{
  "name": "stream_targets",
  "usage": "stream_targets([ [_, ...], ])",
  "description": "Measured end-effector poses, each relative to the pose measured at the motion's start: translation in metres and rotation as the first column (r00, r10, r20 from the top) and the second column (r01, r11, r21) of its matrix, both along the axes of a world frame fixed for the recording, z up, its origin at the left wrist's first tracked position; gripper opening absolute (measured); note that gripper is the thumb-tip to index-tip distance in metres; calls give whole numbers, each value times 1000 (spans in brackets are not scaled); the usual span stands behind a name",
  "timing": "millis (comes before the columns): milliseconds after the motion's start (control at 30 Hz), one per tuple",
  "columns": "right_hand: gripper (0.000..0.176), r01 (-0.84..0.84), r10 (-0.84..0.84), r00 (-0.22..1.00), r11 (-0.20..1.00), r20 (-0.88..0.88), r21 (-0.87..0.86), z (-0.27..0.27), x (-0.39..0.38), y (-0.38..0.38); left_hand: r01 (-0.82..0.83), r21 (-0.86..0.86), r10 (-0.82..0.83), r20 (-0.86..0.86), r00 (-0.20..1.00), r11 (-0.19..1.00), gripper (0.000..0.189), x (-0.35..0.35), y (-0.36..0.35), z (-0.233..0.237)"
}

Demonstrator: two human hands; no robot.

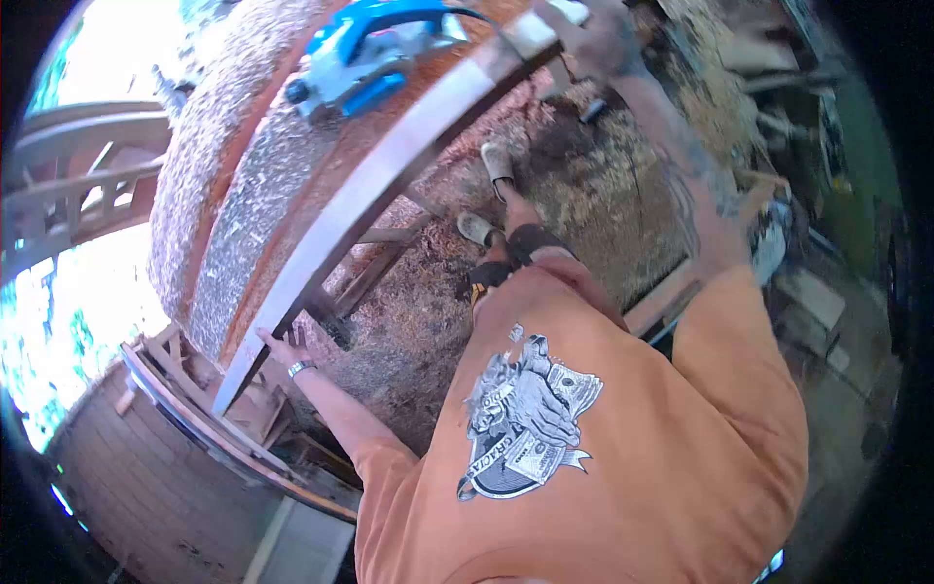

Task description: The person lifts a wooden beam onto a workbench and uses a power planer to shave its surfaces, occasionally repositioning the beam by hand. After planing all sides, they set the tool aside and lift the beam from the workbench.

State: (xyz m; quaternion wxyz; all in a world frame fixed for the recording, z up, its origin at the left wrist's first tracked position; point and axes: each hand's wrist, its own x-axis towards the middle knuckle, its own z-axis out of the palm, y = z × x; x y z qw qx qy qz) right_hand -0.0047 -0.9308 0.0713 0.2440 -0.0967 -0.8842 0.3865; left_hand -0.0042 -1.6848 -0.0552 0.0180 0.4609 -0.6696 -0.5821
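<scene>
A long, pale wooden board [389, 175] runs diagonally along the near edge of the sawdust-covered bench and looks curved through the wide lens. Near its lower left end, my left hand [284, 350], with a watch on the wrist, is closed on the edge, a digit resting on the face. My right hand [598, 44] is at the board's upper right end, blurred, and appears to grip it; its fingers are hard to make out. Beyond the board, a blue electric planer [365, 54] rests on the bench, its dark cord running to the right.
Wood shavings cover the bench top [258, 209] and the ground [399, 336] around my feet. A wooden frame [185, 409] with a plank surface stands at the lower left. Wooden railings [88, 185] are at the far left. Cluttered timber pieces [808, 297] lie on the right.
</scene>
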Motion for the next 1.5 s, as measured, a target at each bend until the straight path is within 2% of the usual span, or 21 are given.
stream_targets([
  [67, 33, 265, -266, 964, 963, -17, -57, -44, 95, 35, -34, 229, 33, 9, 999, 973, 99, 8, -26, -24],
  [100, 30, 347, -355, 935, 923, -20, -167, -68, 143, 52, -162, 124, 167, -28, 986, 979, 94, 16, -12, -35],
  [133, 29, 486, -484, 871, 819, 87, -305, -90, 193, 65, 16, 210, -21, 20, 1000, 978, 86, 30, -53, -75],
  [167, 29, 605, -580, 788, 673, 204, -424, -113, 246, 73, 90, 85, -92, 13, 996, 992, 82, 46, 7, -63],
  [200, 29, 721, -664, 690, 593, 288, -359, -143, 302, 81, 63, 42, -61, -46, 997, 997, 61, 63, 3, -108],
  [233, 29, 816, -730, 578, 503, 366, -286, -178, 353, 87, 566, 143, -553, -122, 824, 812, 38, 87, 12, -138],
  [267, 29, 852, -738, 522, 432, 428, -294, -217, 408, 88, 455, 53, -458, 85, 885, 889, 26, 109, 62, -149],
  [300, 28, 883, -737, 467, 361, 488, -300, -250, 450, 87, 686, -39, -652, 278, 706, 726, 24, 140, 131, -134],
  [367, 26, 917, -636, 371, 364, 676, -161, -281, 502, 86, 991, -51, -810, 572, 131, 125, 33, 175, 308, -75],
  [433, 17, 935, -696, 353, 281, 625, -215, -355, 529, 83, 987, 156, -884, 459, -93, -23, 40, 194, 387, -129],
  [500, 13, 902, -603, 429, 326, 673, -283, -429, 534, 103, 941, 283, -895, 346, -282, -187, 44, 204, 488, -205],
  [633, 14, 872, -577, 466, 428, 671, -237, -649, 504, 158, 816, -203, -841, 130, -525, -541, 36, 201, 725, -373],
  [700, 17, 853, -459, 327, 520, 826, -48, -735, 466, 202, 851, -141, -860, 5, -510, -505, 27, 198, 813, -493],
  [733, 20, 804, -264, 250, 593, 932, -48, -763, 440, 229, 773, -171, -785, 8, -619, -611, 24, 189, 849, -547],
  [833, 27, 759, -284, 483, 608, 828, -234, -897, 387, 258, 566, -321, -598, 1, -802, -759, 27, 155, 917, -737],
  [933, 34, 847, -624, 397, 532, 672, -6, -965, 325, 266, 633, -63, -630, 213, -747, -772, 34, 129, 981, -818],
  [1033, 40, 818, -748, 362, 541, 556, 195, -1010, 299, 262, 680, 56, -634, 312, -708, -731, 43, 114, 1017, -874],
  [1200, 38, 669, -591, 597, 740, 542, 70, -999, 315, 266, 554, -393, -647, 157, -746, -734, 34, 122, 1015, -904],
  [1267, 32, 693, -663, 636, 715, 394, 85, -984, 325, 255, 101, -728, -421, 272, -865, -678, 27, 136, 1019, -860],
  [1367, 31, 704, -686, 636, 704, 355, 99, -916, 344, 256, 568, -206, -604, 299, -739, -797, 24, 157, 1030, -792],
  [1500, 23, 672, -633, 681, 740, 368, 29, -849, 350, 260, 716, -174, -736, 107, -668, -676, 29, 164, 996, -765],
])
